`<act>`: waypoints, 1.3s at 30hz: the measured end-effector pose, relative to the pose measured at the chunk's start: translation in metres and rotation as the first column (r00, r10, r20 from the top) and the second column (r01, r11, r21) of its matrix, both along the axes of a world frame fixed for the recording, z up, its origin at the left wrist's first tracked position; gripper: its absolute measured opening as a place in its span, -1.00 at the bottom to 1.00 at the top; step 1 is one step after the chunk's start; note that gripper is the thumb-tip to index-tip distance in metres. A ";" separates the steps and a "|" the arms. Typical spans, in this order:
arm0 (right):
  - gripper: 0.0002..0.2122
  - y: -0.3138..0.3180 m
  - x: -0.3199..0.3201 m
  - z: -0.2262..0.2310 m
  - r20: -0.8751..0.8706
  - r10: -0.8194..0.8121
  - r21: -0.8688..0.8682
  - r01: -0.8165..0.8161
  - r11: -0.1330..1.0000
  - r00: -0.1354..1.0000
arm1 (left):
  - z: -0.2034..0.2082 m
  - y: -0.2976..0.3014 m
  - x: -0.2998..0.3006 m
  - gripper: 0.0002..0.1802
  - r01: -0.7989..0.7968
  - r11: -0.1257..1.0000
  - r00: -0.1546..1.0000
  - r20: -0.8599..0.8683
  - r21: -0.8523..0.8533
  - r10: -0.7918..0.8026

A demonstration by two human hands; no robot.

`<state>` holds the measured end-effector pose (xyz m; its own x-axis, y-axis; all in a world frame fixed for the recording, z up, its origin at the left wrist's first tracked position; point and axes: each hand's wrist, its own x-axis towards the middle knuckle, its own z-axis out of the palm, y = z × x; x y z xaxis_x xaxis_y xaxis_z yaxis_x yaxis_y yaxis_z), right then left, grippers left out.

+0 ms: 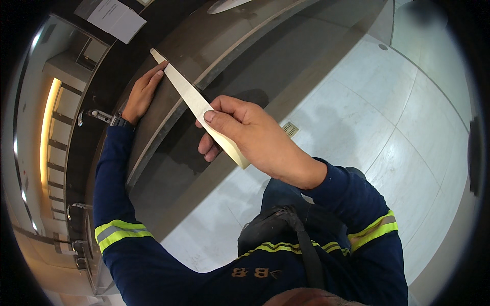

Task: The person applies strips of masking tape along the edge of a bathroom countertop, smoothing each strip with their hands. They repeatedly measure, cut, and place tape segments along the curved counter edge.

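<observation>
A long cream strip that looks like masking tape (189, 94) runs from the back of the dark countertop (201, 51) over its front edge toward me. My right hand (240, 120) is closed on the strip's near part, thumb on top and fingers beneath, out in front of the counter. Past that grip the loose end curls downward. My left hand (145, 92) lies over the countertop with fingers stretched out, its fingertips touching the strip near the far end. Whether the far end is stuck down I cannot tell.
A chrome faucet (97, 116) stands by my left wrist, with more faucets farther along. A mirror (56, 127) lines the wall. A white basin (227, 5) shows at the top, and a paper sheet (117, 20) hangs nearby. A drain grate (290, 128) sits in the tiled floor (403, 132).
</observation>
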<state>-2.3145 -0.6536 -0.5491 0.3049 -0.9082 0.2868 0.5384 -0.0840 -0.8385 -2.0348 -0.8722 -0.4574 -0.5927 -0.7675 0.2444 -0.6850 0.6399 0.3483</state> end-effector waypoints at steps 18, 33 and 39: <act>-0.72 -0.009 -0.004 -0.051 -0.168 -0.013 0.004 0.014 1.000 0.986 | 0.003 0.183 -0.103 -0.57 -0.055 0.962 0.993 0.083 -0.269 0.080; -0.52 0.021 0.016 -0.198 -0.165 -0.287 -0.070 0.279 0.958 0.944 | -0.044 0.171 -0.108 -0.58 -0.114 0.726 0.992 -0.034 -0.678 0.124; -0.51 0.003 0.027 -0.221 -0.238 -0.322 -0.054 0.318 0.947 0.916 | -0.045 0.169 -0.102 -0.54 -0.128 0.757 0.989 -0.023 -0.641 0.148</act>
